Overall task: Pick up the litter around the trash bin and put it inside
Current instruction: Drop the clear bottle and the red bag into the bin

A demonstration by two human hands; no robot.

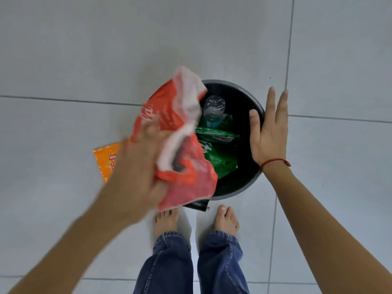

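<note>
A round black trash bin [244,96] stands on the floor just ahead of my bare feet. Inside it lie a clear plastic bottle [213,108] and green wrappers [220,153]. My left hand [140,166] grips a crumpled red and white plastic bag [186,132], held over the bin's left rim and hiding that side. My right hand [269,130] hovers flat with fingers spread over the bin's right rim, holding nothing. An orange snack wrapper [107,159] lies on the floor left of the bin, partly behind my left arm.
Pale grey floor tiles [84,49] with dark grout lines spread all around. My feet [226,219] and blue jeans [218,262] are at the bottom centre, close against the bin.
</note>
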